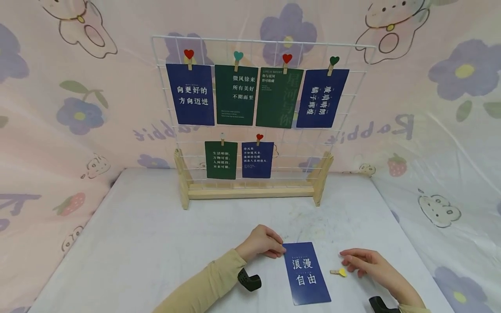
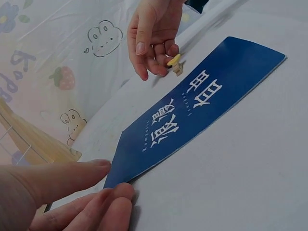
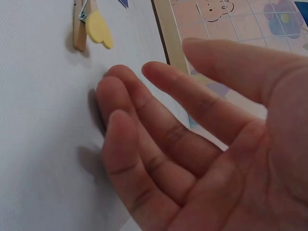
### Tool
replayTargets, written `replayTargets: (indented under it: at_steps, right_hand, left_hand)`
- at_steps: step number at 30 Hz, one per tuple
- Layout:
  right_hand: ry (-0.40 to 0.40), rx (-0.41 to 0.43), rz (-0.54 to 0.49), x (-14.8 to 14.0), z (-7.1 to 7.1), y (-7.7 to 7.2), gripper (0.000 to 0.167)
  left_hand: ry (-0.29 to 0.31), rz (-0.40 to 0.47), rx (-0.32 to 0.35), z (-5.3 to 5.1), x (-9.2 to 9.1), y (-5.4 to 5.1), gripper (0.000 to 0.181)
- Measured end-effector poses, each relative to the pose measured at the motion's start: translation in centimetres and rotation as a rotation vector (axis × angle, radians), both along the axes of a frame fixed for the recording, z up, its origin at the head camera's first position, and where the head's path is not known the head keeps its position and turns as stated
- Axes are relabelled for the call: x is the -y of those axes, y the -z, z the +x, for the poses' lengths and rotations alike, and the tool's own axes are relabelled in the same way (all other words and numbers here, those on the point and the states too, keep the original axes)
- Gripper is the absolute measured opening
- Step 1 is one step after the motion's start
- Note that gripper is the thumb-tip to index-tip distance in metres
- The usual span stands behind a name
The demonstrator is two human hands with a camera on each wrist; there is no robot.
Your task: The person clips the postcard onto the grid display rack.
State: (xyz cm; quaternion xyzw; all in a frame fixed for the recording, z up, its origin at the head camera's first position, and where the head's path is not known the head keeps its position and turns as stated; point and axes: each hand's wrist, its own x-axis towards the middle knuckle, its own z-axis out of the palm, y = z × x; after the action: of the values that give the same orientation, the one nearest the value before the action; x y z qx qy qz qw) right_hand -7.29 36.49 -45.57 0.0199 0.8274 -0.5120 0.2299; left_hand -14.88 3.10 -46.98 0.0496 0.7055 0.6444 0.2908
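A blue card (image 1: 307,274) with white lettering lies on the white table in front of me. My left hand (image 1: 263,242) pinches its far left corner between thumb (image 2: 89,171) and fingers. To the right of the card is a small wooden clothespin (image 1: 335,272) with a yellow heart (image 3: 99,30). My right hand (image 1: 369,265) hovers close beside that clothespin, fingers loosely bent and holding nothing. In the right wrist view the clothespin is apart from the fingertips (image 3: 120,79).
Behind stands a white wire grid rack (image 1: 250,134) on a wooden base (image 1: 250,192). Blue and green cards hang from it on heart clothespins, several above and two below, such as this green card (image 1: 221,160). A patterned cloth (image 1: 58,143) surrounds the table (image 1: 148,234).
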Motion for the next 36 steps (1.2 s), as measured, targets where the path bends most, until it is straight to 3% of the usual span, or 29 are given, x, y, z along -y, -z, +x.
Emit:
replayTargets:
  at_steps: [7,16,24,36]
  right_hand:
    - [-0.036,0.008,-0.026,-0.4,0.0,0.6,0.043]
    - [-0.08,-0.031,-0.012,-0.3,0.1,0.9,0.042]
    - [-0.162,-0.127,-0.014,0.2,0.0,1.1,0.035]
    - [-0.167,-0.155,0.068,0.6,-0.3,1.0,0.031]
  left_hand:
    - [-0.009,-0.05,-0.053,0.2,-0.5,0.6,0.018]
    - [0.003,-0.073,-0.182,0.2,-0.8,1.1,0.019]
    - [-0.018,-0.044,-0.182,0.1,-0.9,1.4,0.017]
    - [-0.056,0.006,-0.16,0.3,-0.4,1.0,0.017]
